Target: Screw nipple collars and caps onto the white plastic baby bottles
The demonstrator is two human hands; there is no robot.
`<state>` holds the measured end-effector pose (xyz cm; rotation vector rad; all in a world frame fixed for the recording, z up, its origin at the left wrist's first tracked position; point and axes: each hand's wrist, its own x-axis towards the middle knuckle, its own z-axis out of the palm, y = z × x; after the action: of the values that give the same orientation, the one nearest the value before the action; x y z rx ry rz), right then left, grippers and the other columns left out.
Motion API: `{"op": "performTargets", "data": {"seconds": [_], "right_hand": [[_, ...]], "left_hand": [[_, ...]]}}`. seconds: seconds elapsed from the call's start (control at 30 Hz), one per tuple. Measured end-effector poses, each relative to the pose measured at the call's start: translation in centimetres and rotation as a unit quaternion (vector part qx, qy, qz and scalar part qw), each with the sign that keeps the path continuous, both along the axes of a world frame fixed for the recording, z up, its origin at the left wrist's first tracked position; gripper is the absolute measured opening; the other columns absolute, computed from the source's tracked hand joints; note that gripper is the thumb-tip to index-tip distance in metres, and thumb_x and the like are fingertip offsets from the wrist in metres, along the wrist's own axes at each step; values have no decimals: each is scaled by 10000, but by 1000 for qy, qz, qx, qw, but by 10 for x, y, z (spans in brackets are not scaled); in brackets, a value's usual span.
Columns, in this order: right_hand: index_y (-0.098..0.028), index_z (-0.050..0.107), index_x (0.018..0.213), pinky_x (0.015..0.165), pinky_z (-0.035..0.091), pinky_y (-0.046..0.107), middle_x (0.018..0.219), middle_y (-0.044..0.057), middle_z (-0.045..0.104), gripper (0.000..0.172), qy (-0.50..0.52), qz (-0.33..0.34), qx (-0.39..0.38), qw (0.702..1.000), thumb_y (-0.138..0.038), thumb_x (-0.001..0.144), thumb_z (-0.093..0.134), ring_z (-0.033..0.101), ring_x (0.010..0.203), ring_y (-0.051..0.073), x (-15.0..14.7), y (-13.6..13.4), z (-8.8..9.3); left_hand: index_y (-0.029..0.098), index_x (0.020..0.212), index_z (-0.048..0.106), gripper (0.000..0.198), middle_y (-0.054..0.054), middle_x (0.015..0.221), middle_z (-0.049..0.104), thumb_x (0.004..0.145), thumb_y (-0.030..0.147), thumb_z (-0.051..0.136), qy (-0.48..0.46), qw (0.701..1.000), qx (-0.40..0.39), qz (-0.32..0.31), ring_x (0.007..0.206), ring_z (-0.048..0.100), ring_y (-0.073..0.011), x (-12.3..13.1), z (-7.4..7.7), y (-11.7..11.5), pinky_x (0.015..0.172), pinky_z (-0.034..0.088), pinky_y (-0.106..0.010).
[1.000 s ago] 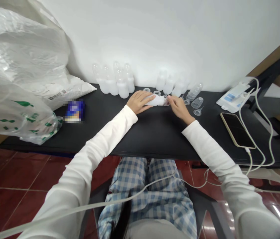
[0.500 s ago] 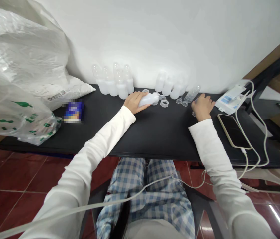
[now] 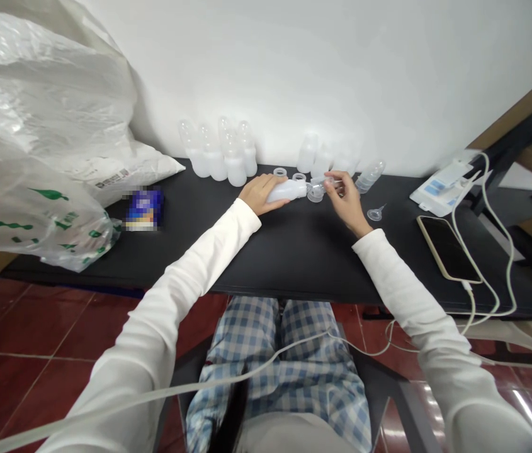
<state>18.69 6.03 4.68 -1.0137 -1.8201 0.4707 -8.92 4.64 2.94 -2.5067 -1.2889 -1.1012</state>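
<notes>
My left hand (image 3: 262,192) is wrapped round a white plastic bottle (image 3: 286,190), tilted on its side with its neck pointing right. Close to that neck, my right hand (image 3: 347,200) pinches a clear plastic cap (image 3: 328,182), partly hidden by the fingers. Beneath the pinch, a clear ring-shaped piece (image 3: 315,193) is by the bottle's mouth. Two more white rings, a back ring (image 3: 279,172) and another ring (image 3: 299,177), lie behind the bottle. Right of my hand are a row of nested clear domes (image 3: 370,176) and a clear funnel-like nozzle (image 3: 375,214).
Several white bottles with clear domes (image 3: 235,167) stand against the wall at left. Several undomed bottles (image 3: 308,154) stand behind my right hand. A blue packet (image 3: 144,209) and plastic bags (image 3: 58,207) are at left. A phone (image 3: 449,250), cables and a white power strip (image 3: 442,189) lie at right.
My right hand has moved left from beside the nested domes to the bottle's neck, bringing a clear piece. A nozzle it covered now shows. My left hand still grips the bottle.
</notes>
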Motion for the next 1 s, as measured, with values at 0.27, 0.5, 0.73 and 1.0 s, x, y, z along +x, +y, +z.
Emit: {"op": "performTargets", "data": {"seconds": [0.27,0.5,0.73,1.0], "right_hand": [[-251,646,1180,841,600,382,1179,93,700,597,30,77,-29,996,-757,865,621,680,947,219,-10,-5,-7],[-263,620,1057,738,614,397,1090,76,692,593,53,108,-62,991,-804,815,641,671,818,198,-9,0,-14],[-278,548,933,623,630,435,922,52,670,607,106,100,-98,984,-835,740,695,667,772,221,-16,-6,-14],[-276,561,941,544,540,394,743,22,602,550,52,53,-77,994,-814,836,602,596,606,193,-20,-17,-11]], "left_hand": [[190,1244,697,559,-121,1173,760,846,581,727,-33,997,-58,-28,1091,722,-289,4,5,-9,984,565,-424],[179,1001,734,440,-66,1023,789,757,539,800,-154,971,-171,-62,952,726,-234,13,12,-14,910,563,-382],[166,874,727,495,-47,853,762,729,635,789,-256,929,-252,-85,820,701,-203,24,14,-13,803,551,-346],[165,835,723,486,-38,833,752,784,649,725,-252,915,-294,-109,825,691,-193,28,19,-15,807,536,-326]]}}
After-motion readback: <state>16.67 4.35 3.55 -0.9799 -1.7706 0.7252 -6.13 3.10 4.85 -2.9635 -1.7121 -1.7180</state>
